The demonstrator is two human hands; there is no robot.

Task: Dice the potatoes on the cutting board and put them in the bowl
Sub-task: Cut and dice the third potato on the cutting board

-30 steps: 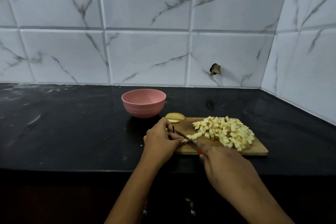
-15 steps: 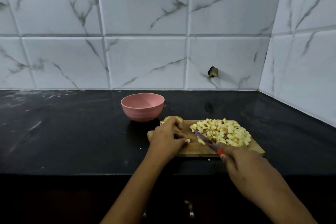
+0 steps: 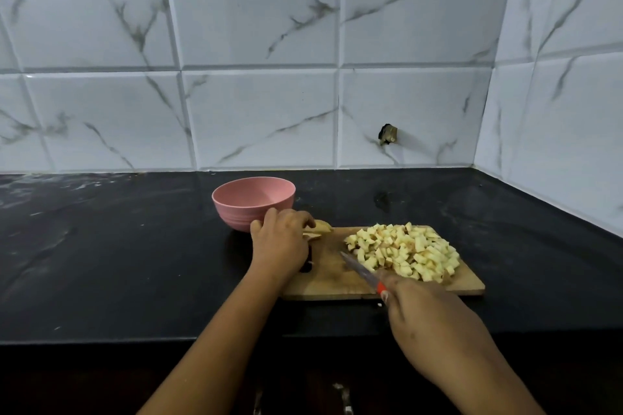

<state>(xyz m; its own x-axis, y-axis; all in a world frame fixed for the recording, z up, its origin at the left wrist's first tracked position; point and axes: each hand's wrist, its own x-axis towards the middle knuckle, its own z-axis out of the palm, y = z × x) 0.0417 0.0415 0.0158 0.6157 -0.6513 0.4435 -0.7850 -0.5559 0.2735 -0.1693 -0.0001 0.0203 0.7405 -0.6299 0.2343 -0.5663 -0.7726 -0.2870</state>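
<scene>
I count two hands, one board, one bowl, one knife and one big pile of potato cubes.

The flat wooden cutting board (image 3: 328, 278) is a brown rectangle with a grainy top. It lies on the shiny black stone counter (image 3: 118, 256). At 3 o'clock on the board sits the pile of small pale yellow potato cubes (image 3: 404, 251). There are too many to count. They are blocky and heaped on each other.

At 11 o'clock on the board lie the uncut potato slices (image 3: 322, 228). I can see at least two; my left hand hides the rest. They are pale inside, with a curved edge.

My left hand (image 3: 281, 241) is at 9 o'clock on the board. Its fingers are bent down over the slices and hold them.

My right hand (image 3: 435, 323) is at 5 o'clock, off the near edge of the board. Its fingers are wrapped tight round the red handle of the thin metal knife (image 3: 360, 269). The blade points to 10 o'clock and its tip is just beside the near side of the cube pile.

The round pink bowl (image 3: 236, 212) is smooth, with fine rings low on its side. It stands on the counter at 10 o'clock from the board, just beside my left hand. I see no potato in it.

Behind it all are glossy white wall tiles (image 3: 256, 118) with grey veins. One tile has a small dark hole (image 3: 387, 135).
</scene>
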